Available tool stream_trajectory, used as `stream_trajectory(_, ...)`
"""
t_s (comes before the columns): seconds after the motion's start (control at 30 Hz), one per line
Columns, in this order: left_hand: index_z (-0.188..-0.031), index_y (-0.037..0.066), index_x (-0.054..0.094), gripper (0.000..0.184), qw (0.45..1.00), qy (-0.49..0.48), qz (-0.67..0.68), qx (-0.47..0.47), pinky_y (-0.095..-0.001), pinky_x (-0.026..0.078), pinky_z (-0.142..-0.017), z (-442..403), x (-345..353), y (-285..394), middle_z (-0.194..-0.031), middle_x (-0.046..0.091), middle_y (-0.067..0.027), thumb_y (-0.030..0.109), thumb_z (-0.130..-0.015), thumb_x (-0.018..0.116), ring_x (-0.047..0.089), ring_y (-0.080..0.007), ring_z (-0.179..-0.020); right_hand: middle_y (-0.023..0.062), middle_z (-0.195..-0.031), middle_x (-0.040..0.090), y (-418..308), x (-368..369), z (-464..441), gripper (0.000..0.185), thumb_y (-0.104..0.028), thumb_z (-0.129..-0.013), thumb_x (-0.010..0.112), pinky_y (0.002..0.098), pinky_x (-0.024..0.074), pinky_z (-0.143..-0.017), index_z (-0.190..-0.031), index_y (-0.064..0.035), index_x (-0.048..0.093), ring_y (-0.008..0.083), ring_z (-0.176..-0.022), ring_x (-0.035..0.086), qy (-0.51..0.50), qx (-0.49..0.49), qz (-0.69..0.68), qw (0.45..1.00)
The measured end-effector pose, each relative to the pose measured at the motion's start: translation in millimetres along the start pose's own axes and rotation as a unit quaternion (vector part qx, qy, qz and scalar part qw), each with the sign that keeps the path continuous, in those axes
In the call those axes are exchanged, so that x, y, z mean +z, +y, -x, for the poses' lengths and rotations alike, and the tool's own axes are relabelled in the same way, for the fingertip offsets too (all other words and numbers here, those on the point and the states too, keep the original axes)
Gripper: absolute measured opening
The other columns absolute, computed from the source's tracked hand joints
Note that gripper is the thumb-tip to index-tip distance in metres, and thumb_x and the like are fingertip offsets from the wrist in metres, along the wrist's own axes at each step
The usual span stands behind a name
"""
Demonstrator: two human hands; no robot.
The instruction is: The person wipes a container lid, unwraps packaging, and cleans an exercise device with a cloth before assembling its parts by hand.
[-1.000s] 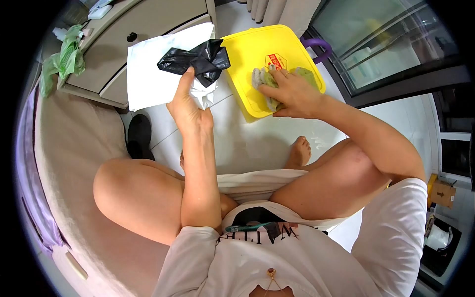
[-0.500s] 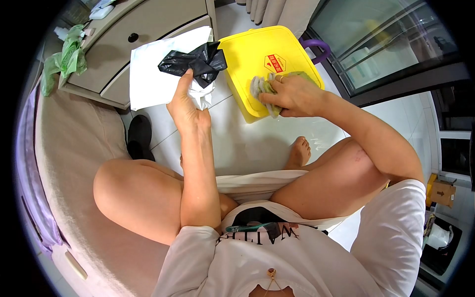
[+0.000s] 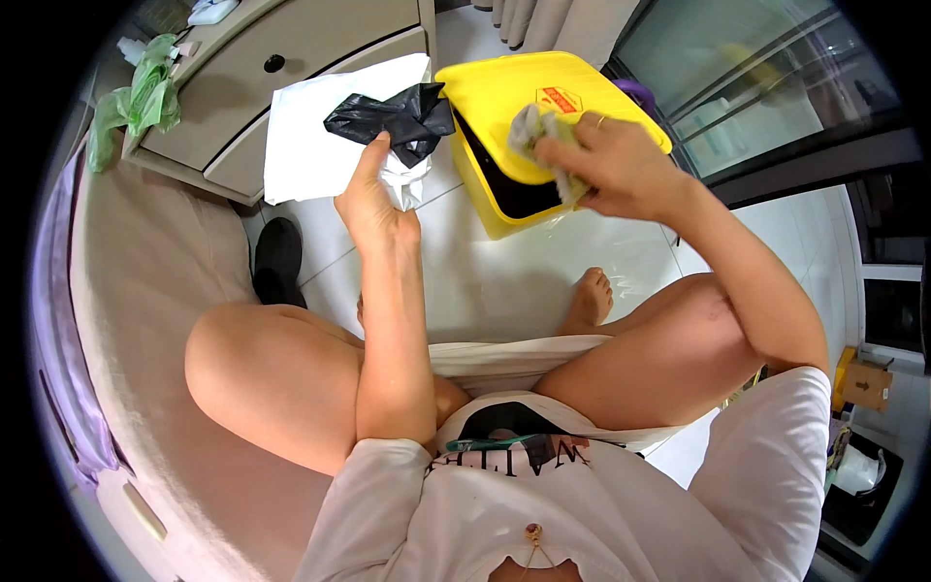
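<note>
a black plastic bag [image 3: 393, 118] and white sheet [image 3: 308, 134] are pinched by the left hand [image 3: 376, 209], its fingers mostly hidden beneath. rightward, a yellow lid [image 3: 519, 82] is tilted partly open on a yellow box [image 3: 480, 199]; a cloth [image 3: 527, 129] is clutched in the right hand [image 3: 626, 173] at the lid. through a cloth-softened grip, the lid could be dropped.

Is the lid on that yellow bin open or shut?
Partly open: the lid is tilted up, and the bin shows its dark inside underneath.
</note>
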State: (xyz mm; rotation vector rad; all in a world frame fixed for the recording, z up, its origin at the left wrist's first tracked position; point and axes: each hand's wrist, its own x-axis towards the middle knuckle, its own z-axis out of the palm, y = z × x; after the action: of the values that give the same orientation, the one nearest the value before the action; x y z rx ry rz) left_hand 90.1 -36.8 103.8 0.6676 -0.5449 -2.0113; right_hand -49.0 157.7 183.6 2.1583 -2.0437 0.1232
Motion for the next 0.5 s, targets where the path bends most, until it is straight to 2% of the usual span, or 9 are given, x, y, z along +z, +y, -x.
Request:
stream_trajectory(0.03,-0.107,-0.003,0.053,0.032,1.0,0.014,-0.021,0.0,-0.0358,0.054,-0.076,0.5,0.0,0.2,-0.097,0.062,-0.0116,-0.006,-0.075,0.062,0.063,-0.0238,-0.085,0.0105,-0.077,0.057,3.1,-8.5,-1.1,0.05,-0.015,-0.064,0.071,0.04,0.0469,-0.061,-0.11,-0.0155,0.051,0.029,-0.073,0.058,0.018,0.012,0.003,1.0)
stream_trajectory(0.07,-0.107,-0.003,0.053,0.032,1.0,0.015,-0.02,0.0,-0.0358,0.054,-0.076,-0.7,-2.6,0.1,-0.097,0.062,-0.0116,-0.006,-0.075,0.062,0.063,-0.0238,-0.085,0.0078,-0.071,0.049,7.2,-13.7,-2.3,0.05,-0.007,-0.057,0.07,0.0375,0.0444,-0.061,-0.104,-0.0153,0.056,0.0286,-0.069,0.053,0.081,0.03,-0.032,0.996)
stream_trajectory(0.1,-0.11,-0.004,0.053,0.038,0.998,0.04,-0.055,-0.012,-0.035,0.053,-0.077,-2.2,-4.5,1.4,-0.101,0.06,-0.0117,-0.009,-0.073,0.062,0.062,-0.0234,-0.087,0.0092,-0.079,0.055,14.7,-16.4,-2.1,0.049,-0.003,-0.057,0.07,0.0358,0.0462,-0.064,-0.103,-0.0126,0.057,0.03,-0.072,0.055,0.098,0.069,-0.052,0.991)
stream_trajectory(0.17,-0.113,-0.004,0.052,0.044,0.994,0.065,-0.09,-0.025,-0.0343,0.051,-0.077,-2.7,-6.1,0.6,-0.106,0.059,-0.0117,-0.011,-0.07,0.062,0.061,-0.023,-0.089,0.0115,-0.082,0.06,26.7,-21.7,-5.0,0.05,-0.008,-0.059,0.072,0.0379,0.0476,-0.064,-0.106,-0.0141,0.056,0.0305,-0.073,0.058,0.182,0.059,-0.067,0.979)
stream_trajectory(0.23,-0.108,-0.006,0.055,0.043,0.973,0.035,-0.214,-0.074,-0.0341,0.05,-0.075,5.7,2.4,1.6,-0.101,0.061,-0.0118,-0.01,-0.067,0.065,0.061,-0.0233,-0.085,0.0122,-0.091,0.062,29.6,-28.4,-4.7,0.053,-0.007,-0.057,0.074,0.0356,0.0486,-0.068,-0.107,-0.0121,0.056,0.0305,-0.077,0.059,0.214,0.052,-0.064,0.973)
stream_trajectory(0.3,-0.101,-0.005,0.06,0.04,0.957,-0.036,-0.28,-0.069,-0.0331,0.048,-0.074,9.2,5.0,-17.9,-0.097,0.063,-0.0107,-0.007,-0.062,0.069,0.061,-0.0233,-0.084,0.0125,-0.1,0.061,25.1,-34.4,-5.6,0.051,0.004,-0.061,0.067,0.0307,0.0473,-0.078,-0.109,-0.0063,0.056,0.0289,-0.084,0.059,0.188,0.136,-0.144,0.962)
stream_trajectory(0.37,-0.099,-0.004,0.061,0.04,0.919,-0.084,-0.374,-0.093,-0.0322,0.047,-0.075,17.4,16.1,-34.0,-0.096,0.065,-0.0097,-0.003,-0.06,0.071,0.061,-0.0229,-0.085,0.0116,-0.099,0.061,25.5,-33.8,-8.1,0.05,0.004,-0.061,0.067,0.0292,0.0472,-0.077,-0.109,-0.0061,0.056,0.0271,-0.082,0.059,0.204,0.114,-0.145,0.961)
stream_trajectory(0.43,-0.098,-0.002,0.062,0.043,0.873,-0.099,-0.474,-0.064,-0.0332,0.047,-0.078,10.9,21.3,-58.3,-0.094,0.066,-0.0129,0.001,-0.057,0.073,0.062,-0.0262,-0.086,0.0113,-0.097,0.061,24.8,-32.7,-11.1,0.05,0.004,-0.062,0.067,0.0283,0.0473,-0.076,-0.109,-0.006,0.055,0.0264,-0.08,0.059,0.228,0.097,-0.143,0.958)
stream_trajectory(0.5,-0.104,-0.001,0.058,0.047,0.786,-0.117,-0.607,0.012,-0.0398,0.047,-0.081,11.4,34.8,-67.3,-0.094,0.064,-0.0223,0.003,-0.059,0.069,0.061,-0.0383,-0.091,0.011,-0.096,0.061,24.3,-32.4,-12.5,0.05,0.004,-0.062,0.068,0.0282,0.0474,-0.075,-0.109,-0.0059,0.055,0.0264,-0.079,0.059,0.223,0.109,-0.155,0.956)
